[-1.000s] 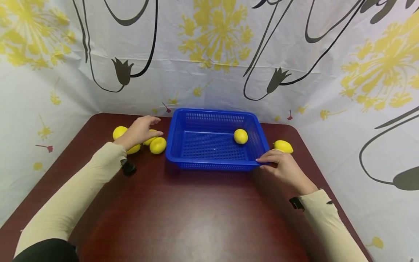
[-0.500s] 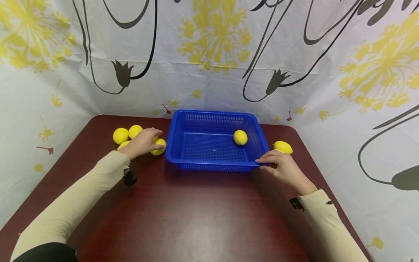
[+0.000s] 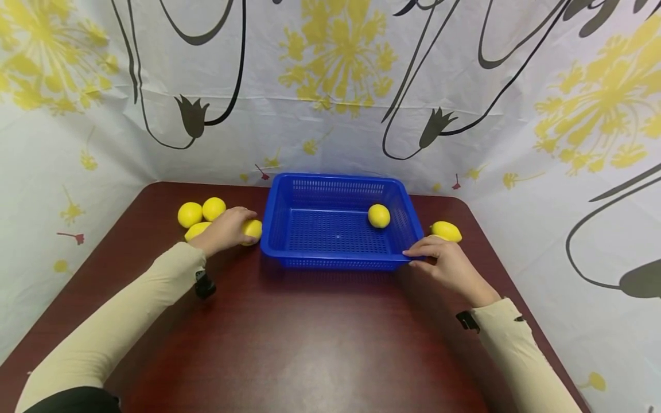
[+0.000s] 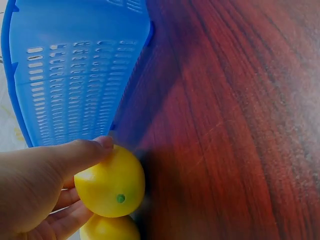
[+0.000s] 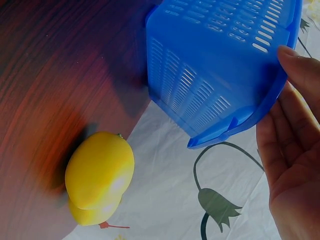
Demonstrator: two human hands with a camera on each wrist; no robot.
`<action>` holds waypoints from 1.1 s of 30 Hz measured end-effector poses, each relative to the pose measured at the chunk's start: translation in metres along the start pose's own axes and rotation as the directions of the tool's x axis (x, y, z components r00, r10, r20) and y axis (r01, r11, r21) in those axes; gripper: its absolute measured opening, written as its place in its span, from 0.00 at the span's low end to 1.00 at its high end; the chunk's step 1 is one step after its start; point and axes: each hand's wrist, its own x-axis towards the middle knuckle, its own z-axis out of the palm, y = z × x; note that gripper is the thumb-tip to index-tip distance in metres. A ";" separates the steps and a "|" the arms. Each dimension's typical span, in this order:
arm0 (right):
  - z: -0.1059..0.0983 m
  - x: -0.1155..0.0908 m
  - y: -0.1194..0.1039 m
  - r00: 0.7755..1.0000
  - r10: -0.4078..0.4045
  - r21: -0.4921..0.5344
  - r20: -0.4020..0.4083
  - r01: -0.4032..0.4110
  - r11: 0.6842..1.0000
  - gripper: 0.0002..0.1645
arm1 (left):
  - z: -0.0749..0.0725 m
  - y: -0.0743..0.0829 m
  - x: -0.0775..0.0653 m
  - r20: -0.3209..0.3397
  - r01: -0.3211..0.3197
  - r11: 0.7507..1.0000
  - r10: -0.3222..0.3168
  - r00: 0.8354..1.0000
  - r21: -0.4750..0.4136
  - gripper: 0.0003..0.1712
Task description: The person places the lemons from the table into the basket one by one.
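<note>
- Hanging along far, left & right sides: white sheet (image 3: 310, 160) w/ yel. & dk. grey flower print.
- Worktop (image 3: 320, 332): dk. red-brown, wood-grained, rounded far corners.
- Blue basket (image 3: 330, 229): rect., slotted walls, upright at far ctr. of worktop.
- Left sleeve (image 3: 119, 315) & right sleeve (image 3: 524, 350): cream, coming in from near left & near right.
- Right hand (image 3: 449, 267): thumb & fingers pinching basket rim at near right corner.
- Left hand (image 3: 224, 229): thumb & fingers on opp. sides of a lemon, pinching it.
- Held lemon (image 4: 111, 182): just left of basket, green nub showing; can't tell if it touches worktop.
- Other fruit: 3 lemons (image 3: 190, 215) grouped far left; basket lemon (image 3: 379, 216) twd. right wall; right-side pair (image 5: 100, 170) overlapping in right wrist view, right of basket.
- Black wrist gear (image 3: 205, 284): at both cuffs.
</note>
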 end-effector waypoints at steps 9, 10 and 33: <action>0.000 0.000 0.000 1.000 0.001 0.001 -0.003 -0.001 1.000 0.14 | 0.001 0.003 -0.003 0.009 -0.021 0.999 0.021 1.000 0.036 0.38; 0.000 0.000 0.000 1.000 0.001 0.001 -0.003 -0.001 1.000 0.14 | 0.001 0.004 -0.004 0.010 -0.022 0.999 0.021 1.000 0.039 0.38; 0.000 0.000 0.001 1.000 -0.004 0.015 0.000 0.004 1.000 0.15 | 0.002 0.005 -0.002 0.031 -0.022 0.995 0.019 0.999 0.093 0.40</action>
